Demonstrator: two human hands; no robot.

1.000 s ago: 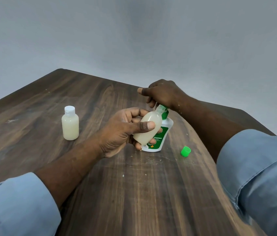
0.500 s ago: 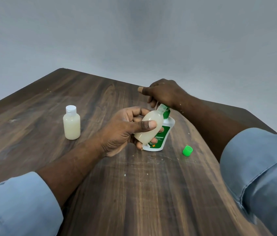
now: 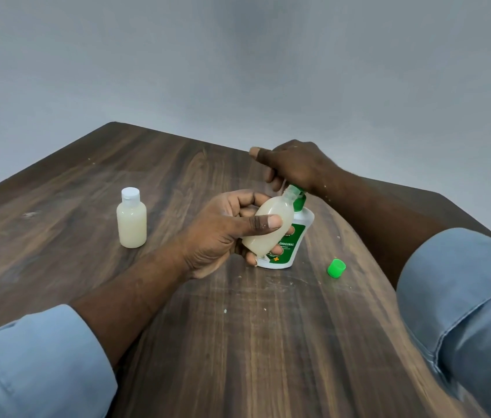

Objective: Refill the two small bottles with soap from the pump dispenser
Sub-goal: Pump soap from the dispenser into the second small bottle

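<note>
Bottle (image 3: 277,206), uncapped and nearly full of pale soap, lies tilted in the left hand (image 3: 223,233), whose thumb and fingers wrap round its body. Its long axis runs up and to the right, with the mouth raised to the green spout just under the right hand (image 3: 295,167). That hand sits on top of the dispenser (image 3: 304,220), fingers curled down over the pump head; the head is hidden, so it may or may not be pressing. The dispenser stands on the counter (image 3: 238,342) just behind the bottle. The next squirt depends, I judge, on the mouth staying under the spout. A green cap (image 3: 336,268) lies to the right, nearer the right arm. The second bottle (image 3: 131,224), capped and full, stands well apart to the left, out of the way.
</note>
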